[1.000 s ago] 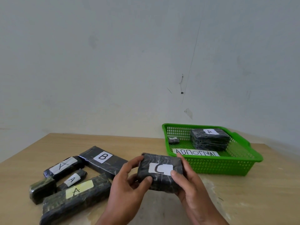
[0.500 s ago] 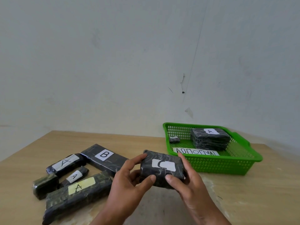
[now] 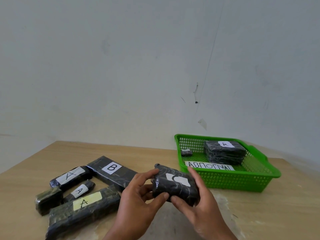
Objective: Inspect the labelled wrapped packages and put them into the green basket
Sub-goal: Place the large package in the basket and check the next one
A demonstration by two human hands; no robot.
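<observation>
Evidently the package marked C [image 3: 174,184] was under inspection. Both hands held it above the table [image 3: 259,213], just in front of the green basket [image 3: 242,181] and short of its near wall. The white label was tilted up toward the camera, where the letter could be read.

The left hand [image 3: 136,196] curled round the package's left end, with the forefinger over the top edge and the thumb pressed on the near face. The right hand [image 3: 199,205] gripped the right end the same way, its thumb close beside the left thumb. A 2-handed hold like that suited turning the bundle to check its wrapping, I judged, more than carrying it.

Inside the basket lay 2 wrapped packages: a large block marked A [image 3: 225,152] at the back right and a small bundle [image 3: 186,151] at the back left. A lettered paper strip [image 3: 209,166] lay along the front.

On the table to the left sat 5 more, grouped close together within easy reach of the left hand. These were the package marked B [image 3: 112,170], 3 long packages marked A [image 3: 84,205] and a short bundle [image 3: 48,201] whose label I could not see.
</observation>
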